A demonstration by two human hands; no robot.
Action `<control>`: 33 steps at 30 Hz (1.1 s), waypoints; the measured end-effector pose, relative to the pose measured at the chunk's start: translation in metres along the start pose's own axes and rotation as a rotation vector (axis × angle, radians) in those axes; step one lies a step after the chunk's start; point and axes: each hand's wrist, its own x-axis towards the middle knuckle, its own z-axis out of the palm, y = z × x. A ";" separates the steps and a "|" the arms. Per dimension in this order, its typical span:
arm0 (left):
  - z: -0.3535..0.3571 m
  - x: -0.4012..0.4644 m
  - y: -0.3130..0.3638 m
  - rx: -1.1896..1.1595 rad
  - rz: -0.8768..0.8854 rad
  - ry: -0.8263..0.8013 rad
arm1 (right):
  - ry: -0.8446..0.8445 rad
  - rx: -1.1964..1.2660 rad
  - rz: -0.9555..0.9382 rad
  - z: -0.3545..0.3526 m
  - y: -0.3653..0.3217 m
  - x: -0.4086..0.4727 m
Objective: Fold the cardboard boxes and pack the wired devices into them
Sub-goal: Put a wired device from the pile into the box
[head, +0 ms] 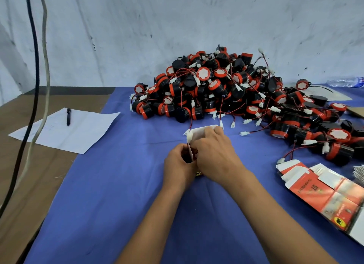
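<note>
At left a pen (68, 116) lies on paper (65, 129), while at centre the left hand (178, 163) and right hand (214, 155) both close around a small white box (201, 132), below the heap of wired devices (226, 86), with flat cartons (323, 192) at lower right.

A scuffed, mark-speckled white wall (177, 23) is seen behind a brown desk (39, 165), which is partly covered by a blue cloth (118, 185). Two cables, black (33, 66) and grey (46, 70), are hung at left.
</note>
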 end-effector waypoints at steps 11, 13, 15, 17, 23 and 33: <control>-0.013 -0.003 0.006 -0.140 -0.010 -0.172 | -0.189 0.077 -0.030 -0.017 0.026 0.014; -0.010 -0.005 0.006 -0.133 0.003 -0.159 | -0.066 0.033 -0.136 -0.013 0.023 0.008; -0.009 -0.005 0.006 -0.133 -0.006 -0.151 | 0.004 -0.043 -0.319 -0.007 0.020 0.004; -0.010 -0.003 0.006 -0.141 -0.018 -0.146 | -0.035 0.021 -0.388 -0.001 0.020 0.001; -0.001 -0.004 0.004 -0.067 0.033 -0.120 | 0.006 0.252 -0.258 -0.004 0.025 -0.004; 0.002 -0.001 -0.001 -0.014 0.097 -0.096 | 0.118 0.422 -0.068 -0.008 0.017 -0.003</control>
